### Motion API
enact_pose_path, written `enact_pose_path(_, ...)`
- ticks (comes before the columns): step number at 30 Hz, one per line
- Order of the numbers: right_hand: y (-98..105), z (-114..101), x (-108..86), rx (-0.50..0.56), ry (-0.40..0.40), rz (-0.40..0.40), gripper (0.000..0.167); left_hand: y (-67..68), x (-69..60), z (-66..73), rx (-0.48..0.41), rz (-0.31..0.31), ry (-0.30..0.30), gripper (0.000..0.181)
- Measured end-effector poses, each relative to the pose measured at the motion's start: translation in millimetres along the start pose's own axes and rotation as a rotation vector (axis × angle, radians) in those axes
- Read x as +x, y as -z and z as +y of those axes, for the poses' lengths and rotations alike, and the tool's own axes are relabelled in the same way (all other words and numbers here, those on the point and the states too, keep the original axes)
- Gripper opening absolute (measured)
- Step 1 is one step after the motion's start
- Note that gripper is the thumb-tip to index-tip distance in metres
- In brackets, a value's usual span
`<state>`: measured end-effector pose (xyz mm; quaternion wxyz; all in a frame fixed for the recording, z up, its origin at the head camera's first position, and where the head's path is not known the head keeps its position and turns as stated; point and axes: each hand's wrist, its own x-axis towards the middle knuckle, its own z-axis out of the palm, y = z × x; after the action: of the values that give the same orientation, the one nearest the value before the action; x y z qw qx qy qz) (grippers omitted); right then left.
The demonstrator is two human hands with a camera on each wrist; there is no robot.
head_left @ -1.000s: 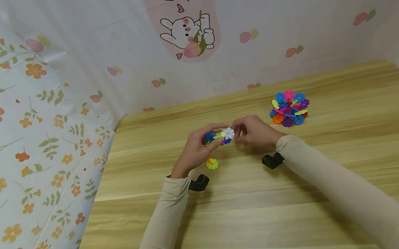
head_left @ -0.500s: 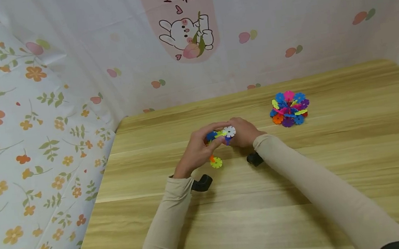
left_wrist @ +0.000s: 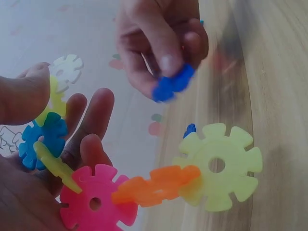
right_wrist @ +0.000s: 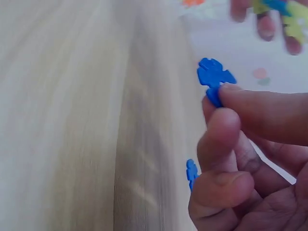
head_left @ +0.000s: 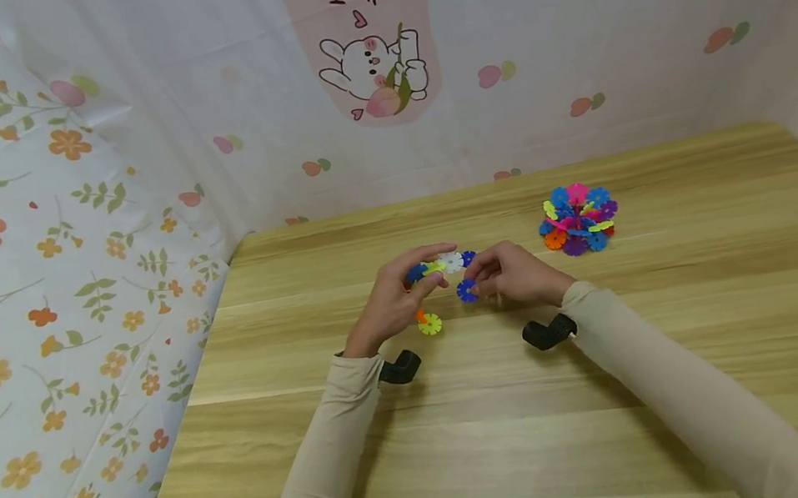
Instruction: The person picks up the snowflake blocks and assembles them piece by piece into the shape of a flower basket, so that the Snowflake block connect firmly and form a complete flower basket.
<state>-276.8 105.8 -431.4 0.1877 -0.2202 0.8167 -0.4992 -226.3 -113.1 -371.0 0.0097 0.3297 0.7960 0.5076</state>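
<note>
My left hand [head_left: 399,295] holds a chain of slotted plastic snowflake discs between thumb and fingers. In the left wrist view the chain runs from a white disc [left_wrist: 66,69] through yellow and blue to a pink disc [left_wrist: 97,202]. An orange disc [left_wrist: 156,185] and a pale yellow disc [left_wrist: 226,163] hang at its other end. My right hand [head_left: 518,275] pinches a blue disc [right_wrist: 214,74] between thumb and forefinger, apart from the chain. Another blue disc [right_wrist: 191,172] appears beside the right fingers, seemingly on the table.
A built ball of many-coloured snowflake discs [head_left: 578,219] stands on the wooden table [head_left: 514,436] to the back right. Patterned cloth hangs behind the table and on its left. A black wrist mount [head_left: 401,366] projects below the left wrist, another [head_left: 548,333] below the right.
My right hand first moved left behind the white disc, then drew back right, and blue discs now show near its fingertips. The left hand keeps its hold on the chain with little movement.
</note>
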Motion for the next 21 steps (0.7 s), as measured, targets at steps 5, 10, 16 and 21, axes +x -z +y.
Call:
enact_pose_path(5, 3.9, -1.1, -11.5, 0.15, -0.045, 0.035, 0.017, -1.0, 0.6, -2.4, 0.017, 0.0, -0.025, 0.036)
enact_pose_path(10, 5.2, -3.5, -23.4, 0.331, -0.068, 0.048, 0.021, -4.3, 1.2, -5.2, 0.012, 0.006, -0.066, 0.036)
enact_pose_path(16, 4.0, -5.0, -32.3, 0.508, -0.076, 0.046, 0.022, -10.0, 0.2, -8.4, 0.003, 0.001, -0.077, 0.036)
enact_pose_path(21, 3.5, -2.1, -33.4, 0.545, -0.041, 0.059, 0.023, -11.4, 2.8, -7.9, 0.0, 0.0, -0.078, 0.035)
